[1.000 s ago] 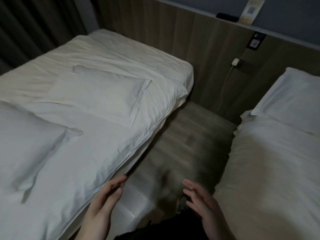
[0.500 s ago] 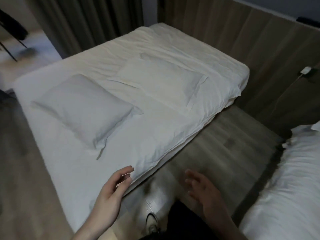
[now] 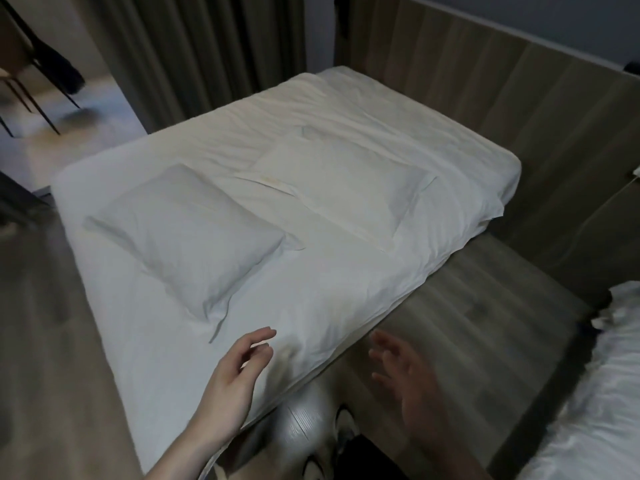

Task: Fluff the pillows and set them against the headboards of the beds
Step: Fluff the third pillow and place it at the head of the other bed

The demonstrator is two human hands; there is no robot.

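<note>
Two white pillows lie flat on the left bed (image 3: pixel 311 299). The nearer, plumper pillow (image 3: pixel 187 237) rests toward the foot end; the flatter pillow (image 3: pixel 343 181) lies in the middle, well short of the wooden headboard wall (image 3: pixel 540 109). My left hand (image 3: pixel 235 379) hovers open over the bed's near edge, below the nearer pillow, holding nothing. My right hand (image 3: pixel 408 375) is open over the floor between the beds, blurred, also holding nothing.
A second bed (image 3: pixel 595 410) with white bedding fills the lower right. A strip of wood floor (image 3: pixel 478 317) runs between the beds. Curtains (image 3: pixel 194 46) hang behind the left bed, with chair legs (image 3: pixel 38 98) at far left. My shoe (image 3: pixel 343 427) shows at the bottom.
My view has swung left, away from the right bed and its pillow, bringing both left-bed pillows fully into sight. Both hands stay open and low, drifting slightly toward the left bed.
</note>
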